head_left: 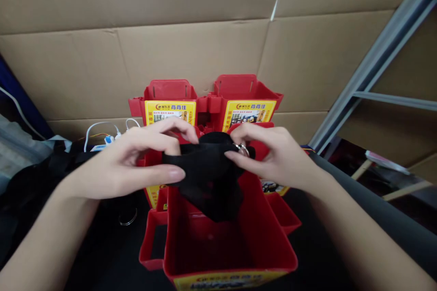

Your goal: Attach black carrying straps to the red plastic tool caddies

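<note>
A black fabric strap (205, 163) is stretched between my two hands, its lower part hanging into the front red plastic bin (230, 266). My left hand (133, 159) pinches the strap's left end between thumb and fingers. On the other side, my right hand (269, 152) grips the right end, where a shiny metal ring (242, 149) shows between thumb and forefinger. How the ring joins the strap is hard to make out. The bin's open top faces me, with a yellow label on its near wall.
Two more red bins with yellow labels, a left one (170, 91) and a right one (246, 85), stand behind against cardboard (191, 63). Another metal ring (128, 218) lies on the black surface. A power strip (99, 147) with white cables sits at left; a metal frame (368, 68) rises at right.
</note>
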The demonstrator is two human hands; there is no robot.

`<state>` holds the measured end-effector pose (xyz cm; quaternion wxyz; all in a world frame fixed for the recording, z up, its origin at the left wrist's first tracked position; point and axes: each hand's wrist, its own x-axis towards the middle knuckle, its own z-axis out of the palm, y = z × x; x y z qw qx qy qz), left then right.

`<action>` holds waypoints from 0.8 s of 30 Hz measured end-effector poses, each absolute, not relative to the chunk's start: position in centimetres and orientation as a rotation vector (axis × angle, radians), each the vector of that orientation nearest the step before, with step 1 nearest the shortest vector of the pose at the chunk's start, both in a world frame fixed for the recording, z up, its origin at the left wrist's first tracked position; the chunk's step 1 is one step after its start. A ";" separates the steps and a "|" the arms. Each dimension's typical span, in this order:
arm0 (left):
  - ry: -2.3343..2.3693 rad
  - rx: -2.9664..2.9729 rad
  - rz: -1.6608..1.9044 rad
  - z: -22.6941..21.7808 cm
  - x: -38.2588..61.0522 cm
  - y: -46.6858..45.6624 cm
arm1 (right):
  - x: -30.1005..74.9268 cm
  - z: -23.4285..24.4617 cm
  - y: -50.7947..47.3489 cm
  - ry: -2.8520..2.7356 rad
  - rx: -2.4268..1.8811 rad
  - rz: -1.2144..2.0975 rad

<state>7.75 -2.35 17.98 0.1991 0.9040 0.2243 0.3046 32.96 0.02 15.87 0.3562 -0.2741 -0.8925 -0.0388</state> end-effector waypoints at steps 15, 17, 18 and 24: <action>0.905 2.519 0.952 16.6 10.8 -2.8 | 31.5 15.5 -1.4 -2.208 -0.624 0.204; 0.898 2.518 0.915 16.6 10.8 -2.9 | 31.6 15.7 -1.4 -2.231 -0.610 0.163; 0.895 2.495 0.933 16.6 10.6 -2.7 | 31.6 15.7 -1.3 -2.233 -0.600 0.139; 0.966 2.417 1.196 16.6 10.2 -1.9 | 31.6 15.6 -1.3 -2.281 -0.476 0.161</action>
